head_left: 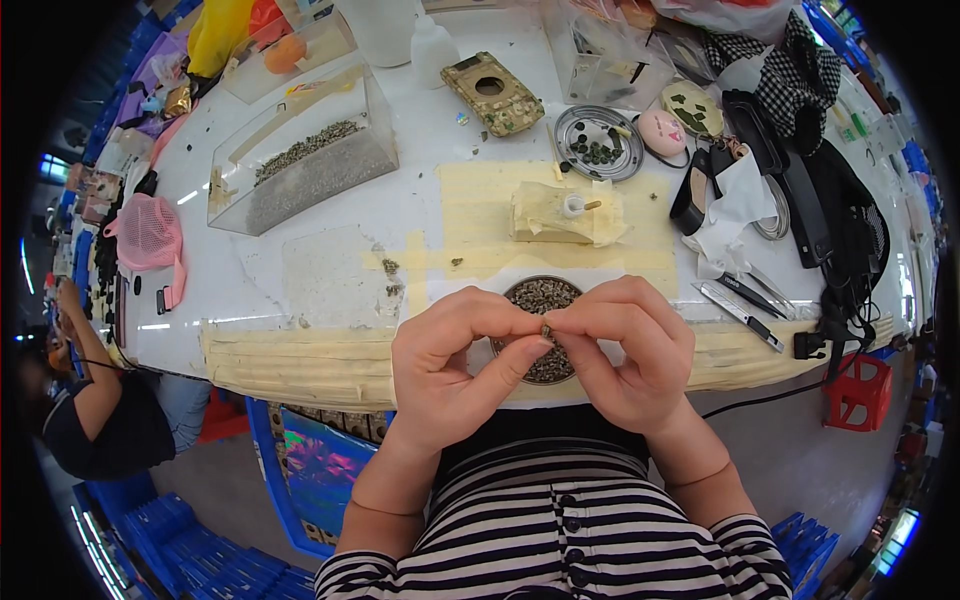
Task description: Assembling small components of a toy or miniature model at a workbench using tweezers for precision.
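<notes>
My left hand [445, 365] and my right hand [640, 350] meet fingertip to fingertip, both pinching a tiny greenish-brown piece [547, 333] whose shape is too small to make out. Beneath them sits a round dish [541, 277] filled with small grey-brown pieces [546, 293]; the hands partly hide it. Just beyond stands a block wrapped in cream tape [537, 223], with a small white cup [573, 205] and a thin stick on top. A camouflage-patterned toy tank body [510, 112] lies farther back, and a round metal dish [603, 177] holds dark green parts.
At the left, a clear box [300, 205] contains many tiny pieces, near a pink mesh bag [146, 235]. A utility knife [740, 316] and tweezers [768, 290] lie at the right. Tape covers the table's front edge [300, 365]. Another person [110, 420] sits at far left; a red stool [858, 395] stands right.
</notes>
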Demonstrator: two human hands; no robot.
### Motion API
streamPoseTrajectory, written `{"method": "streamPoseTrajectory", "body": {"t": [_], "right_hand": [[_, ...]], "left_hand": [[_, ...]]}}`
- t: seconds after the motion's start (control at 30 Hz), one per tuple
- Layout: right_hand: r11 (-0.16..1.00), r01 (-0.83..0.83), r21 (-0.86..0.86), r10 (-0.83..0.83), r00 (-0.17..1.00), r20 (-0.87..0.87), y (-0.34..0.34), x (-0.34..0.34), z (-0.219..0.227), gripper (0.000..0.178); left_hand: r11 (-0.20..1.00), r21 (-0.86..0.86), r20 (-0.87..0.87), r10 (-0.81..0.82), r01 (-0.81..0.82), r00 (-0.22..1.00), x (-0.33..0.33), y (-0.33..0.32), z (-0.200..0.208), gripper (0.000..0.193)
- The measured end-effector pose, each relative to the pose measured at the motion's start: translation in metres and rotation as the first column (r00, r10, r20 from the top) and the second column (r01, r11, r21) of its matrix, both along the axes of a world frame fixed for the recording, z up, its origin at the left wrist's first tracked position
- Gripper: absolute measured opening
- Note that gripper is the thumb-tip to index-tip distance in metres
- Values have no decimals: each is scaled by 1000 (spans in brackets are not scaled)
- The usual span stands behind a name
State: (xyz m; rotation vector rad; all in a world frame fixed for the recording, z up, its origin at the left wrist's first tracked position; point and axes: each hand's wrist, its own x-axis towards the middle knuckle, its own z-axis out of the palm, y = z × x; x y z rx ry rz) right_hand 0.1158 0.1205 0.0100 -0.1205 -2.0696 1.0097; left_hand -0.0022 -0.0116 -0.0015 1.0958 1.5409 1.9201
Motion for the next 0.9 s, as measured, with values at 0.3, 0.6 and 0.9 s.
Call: {"method": "streamPoseTrajectory", "body": {"t": [0.3, 0.6, 0.9], "right_hand": [[999, 45, 28, -44, 999, -8, 0, -2, -2, 25], [998, 58, 14, -59, 998, 20, -2, -3, -2, 23], [998, 64, 2, -64, 997, 42, -3, -3, -2, 22]], "left_hand": [[991, 37, -238, 137, -132, 962, 1, 4, -1, 15], [976, 67, -358, 216, -206, 908, 3, 5, -1, 19], [963, 89, -450, 267, -255, 852, 5, 5, 0, 21]]}}
